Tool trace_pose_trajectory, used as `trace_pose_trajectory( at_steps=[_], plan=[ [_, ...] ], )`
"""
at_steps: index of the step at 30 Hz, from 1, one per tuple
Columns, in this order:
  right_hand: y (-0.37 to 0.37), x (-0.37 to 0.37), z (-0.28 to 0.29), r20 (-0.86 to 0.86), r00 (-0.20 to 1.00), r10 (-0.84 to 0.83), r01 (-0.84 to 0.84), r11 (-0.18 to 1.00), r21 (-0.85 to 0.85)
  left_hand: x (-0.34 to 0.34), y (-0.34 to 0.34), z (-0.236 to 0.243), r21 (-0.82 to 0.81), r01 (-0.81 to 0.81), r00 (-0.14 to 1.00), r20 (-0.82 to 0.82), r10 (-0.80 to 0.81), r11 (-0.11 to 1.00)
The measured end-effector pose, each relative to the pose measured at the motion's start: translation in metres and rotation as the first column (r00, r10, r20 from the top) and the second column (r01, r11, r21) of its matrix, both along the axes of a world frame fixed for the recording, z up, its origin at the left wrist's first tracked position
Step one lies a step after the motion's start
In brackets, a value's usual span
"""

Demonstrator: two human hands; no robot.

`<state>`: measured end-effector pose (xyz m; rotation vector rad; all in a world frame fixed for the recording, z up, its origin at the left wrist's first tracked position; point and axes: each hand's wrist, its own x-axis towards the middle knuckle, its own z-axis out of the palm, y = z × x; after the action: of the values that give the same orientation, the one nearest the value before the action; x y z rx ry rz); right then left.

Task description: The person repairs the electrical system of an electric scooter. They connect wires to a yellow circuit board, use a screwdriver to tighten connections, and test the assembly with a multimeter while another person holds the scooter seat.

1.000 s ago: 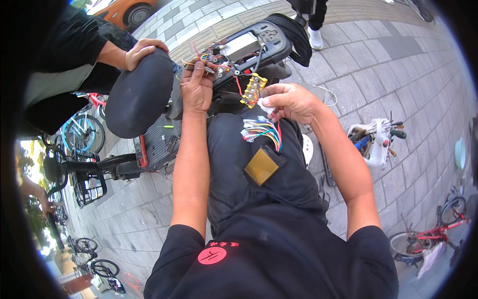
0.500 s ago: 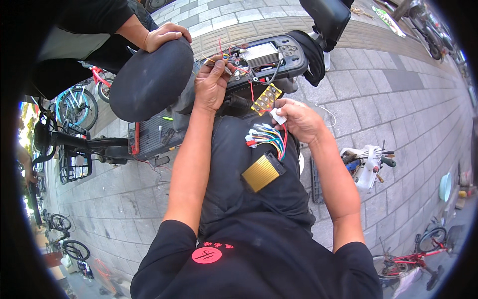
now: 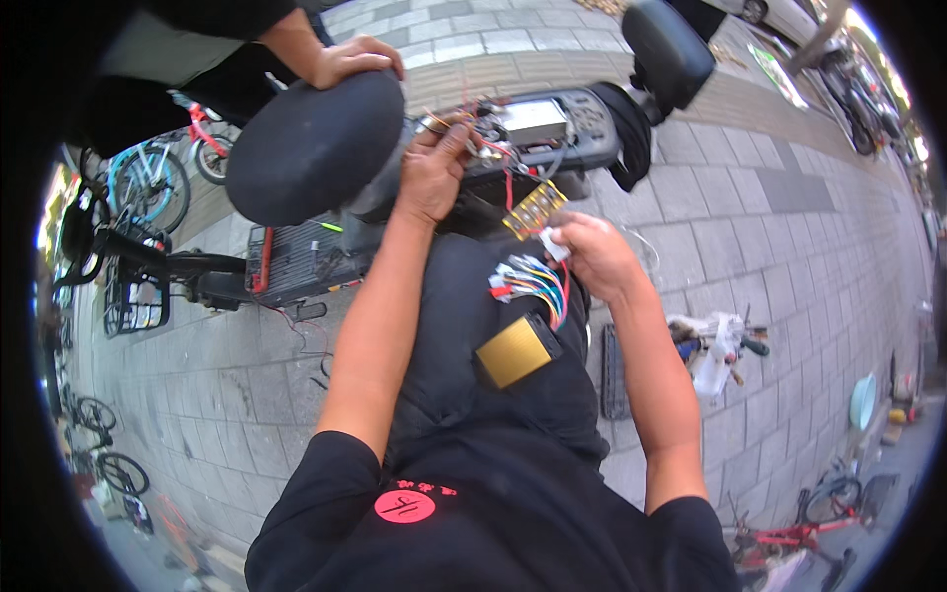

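Observation:
My left hand (image 3: 432,178) is closed in a pinch on thin wires at the open seat compartment (image 3: 597,123) of an electric scooter. My right hand (image 3: 597,259) grips a white plug connector (image 3: 554,244) with red wire running from it. Just beyond that hand hangs a yellow terminal block (image 3: 535,209) with metal contacts. On my lap lies a gold finned controller box (image 3: 518,352), its bundle of coloured wires (image 3: 541,283) ending in white and red plugs. Inside the compartment sits a silver metal box (image 3: 533,120).
Another person's hand (image 3: 357,61) rests on the raised black seat (image 3: 321,148). A red-edged meter (image 3: 259,259) lies on the scooter's footboard. To my right are a black tray (image 3: 614,370) and a bag of tools (image 3: 718,353) on grey paving. Parked bicycles stand around.
The whole view has shifted slightly. Both of my hands keep their holds, the left on the wires and the right on the white connector. The controller box stays on my lap.

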<state>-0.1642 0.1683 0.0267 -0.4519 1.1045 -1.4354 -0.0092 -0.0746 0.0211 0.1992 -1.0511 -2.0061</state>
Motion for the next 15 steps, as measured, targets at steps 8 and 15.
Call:
trace_pose_trajectory(
  at_steps=[8, 15],
  plan=[
    [0.003, 0.002, 0.011, 0.041, 0.999, 0.019, -0.019, 1.0, 0.001, 0.006, 0.003, 0.005, 0.036, 0.037, 0.996, -0.082, -0.034, 0.999],
    [0.004, 0.006, 0.015, 0.022, 1.0, 0.014, -0.015, 1.0, 0.026, 0.004, 0.006, 0.002, -0.075, -0.006, 1.0, 0.008, 0.007, 0.997]
  ],
)
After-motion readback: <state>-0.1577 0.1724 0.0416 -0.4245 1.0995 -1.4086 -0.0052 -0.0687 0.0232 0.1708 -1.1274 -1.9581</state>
